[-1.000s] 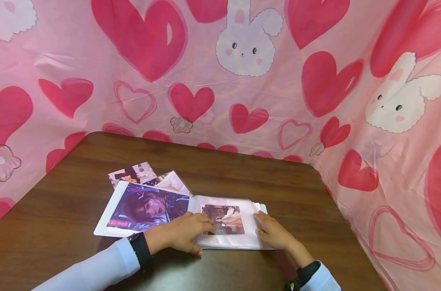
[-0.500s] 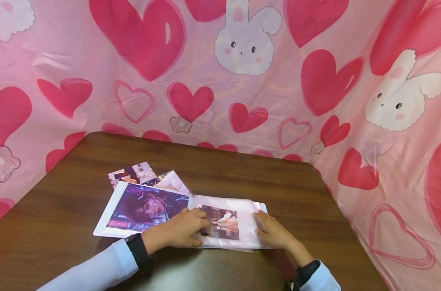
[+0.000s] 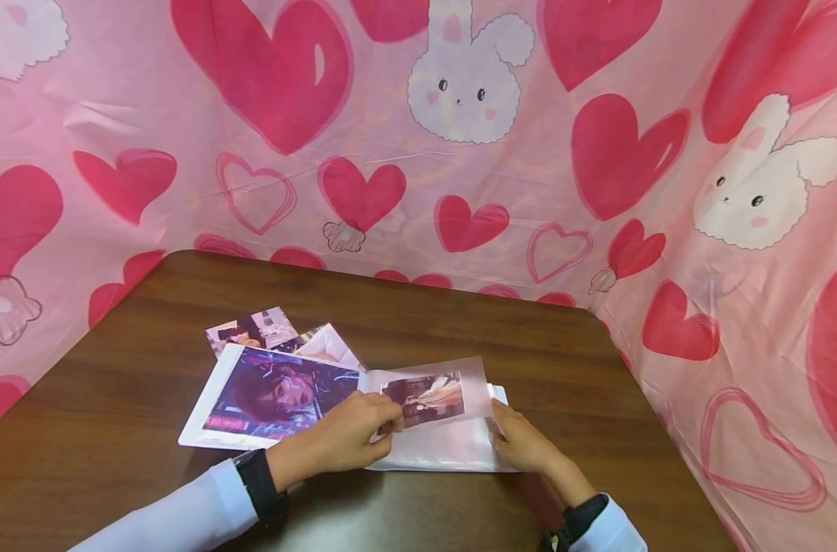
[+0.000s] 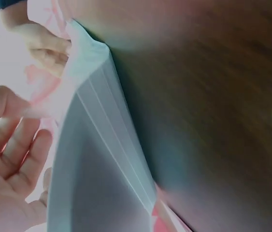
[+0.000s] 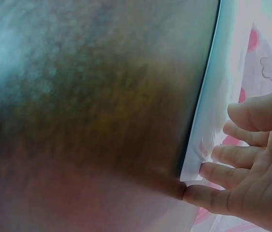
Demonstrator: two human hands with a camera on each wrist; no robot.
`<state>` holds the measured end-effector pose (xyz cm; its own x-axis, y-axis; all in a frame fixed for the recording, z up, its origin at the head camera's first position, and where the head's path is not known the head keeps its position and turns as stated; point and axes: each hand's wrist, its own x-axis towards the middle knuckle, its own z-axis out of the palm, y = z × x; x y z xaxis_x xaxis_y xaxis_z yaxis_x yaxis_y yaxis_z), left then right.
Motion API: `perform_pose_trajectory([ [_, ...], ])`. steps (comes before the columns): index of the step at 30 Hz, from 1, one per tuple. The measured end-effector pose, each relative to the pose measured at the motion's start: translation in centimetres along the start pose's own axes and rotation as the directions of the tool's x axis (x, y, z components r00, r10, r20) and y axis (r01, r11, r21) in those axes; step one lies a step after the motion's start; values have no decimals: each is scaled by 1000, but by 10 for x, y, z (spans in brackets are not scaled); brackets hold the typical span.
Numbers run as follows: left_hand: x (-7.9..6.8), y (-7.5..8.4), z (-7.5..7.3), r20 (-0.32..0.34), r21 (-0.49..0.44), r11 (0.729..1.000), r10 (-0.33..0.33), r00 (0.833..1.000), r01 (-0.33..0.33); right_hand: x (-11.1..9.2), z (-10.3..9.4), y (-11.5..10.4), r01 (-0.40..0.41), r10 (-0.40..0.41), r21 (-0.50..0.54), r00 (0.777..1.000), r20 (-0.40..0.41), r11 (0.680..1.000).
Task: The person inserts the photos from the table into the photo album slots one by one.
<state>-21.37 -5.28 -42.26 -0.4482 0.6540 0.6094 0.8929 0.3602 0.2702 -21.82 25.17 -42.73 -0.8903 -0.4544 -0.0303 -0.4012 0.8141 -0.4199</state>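
A photo album (image 3: 442, 452) lies open on the brown table, a large purple portrait picture (image 3: 270, 395) on its left side. Above the right page, my left hand (image 3: 352, 431) pinches a photo with a pale pink, see-through border (image 3: 432, 395) at its left end. The photo is lifted and tilted, its right end toward the far side. My right hand (image 3: 525, 438) rests at the album's right edge; its fingers look fairly straight in the right wrist view, touching the album corner (image 5: 193, 166). The left wrist view shows the album's layered edge (image 4: 111, 116) beside the hand.
Behind the album's left side lie loose photos (image 3: 256, 330), partly tucked under it. White page edges (image 3: 497, 393) stick out past the right page. The brown wooden table (image 3: 529, 337) is backed by a pink cloth (image 3: 384, 100) with hearts and rabbits.
The photo lay flat over the right page, slid slightly left and toward me, then rose and tilted in the left hand. Bare page shows below it. The right hand has barely moved.
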Motion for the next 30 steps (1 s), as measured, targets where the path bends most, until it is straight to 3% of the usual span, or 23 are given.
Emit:
perform_pose_trajectory([
  [6,9,7,-2,-134,-25,999,-35,990,32,0,-1,2,66,-66,8,998,-17,998],
  [12,15,12,-8,-166,-72,995,-86,982,75,-1,-2,2,71,-71,21,997,-4,997],
  [19,12,15,-11,-228,-73,993,-110,967,96,0,-1,1,51,-51,22,999,3,998],
  [25,9,18,-33,-367,-69,990,-141,920,124,0,0,2,31,-31,17,1000,0,999],
  [30,5,17,-60,-424,-138,971,-237,874,197,0,0,1,23,-23,17,1000,1,1000],
])
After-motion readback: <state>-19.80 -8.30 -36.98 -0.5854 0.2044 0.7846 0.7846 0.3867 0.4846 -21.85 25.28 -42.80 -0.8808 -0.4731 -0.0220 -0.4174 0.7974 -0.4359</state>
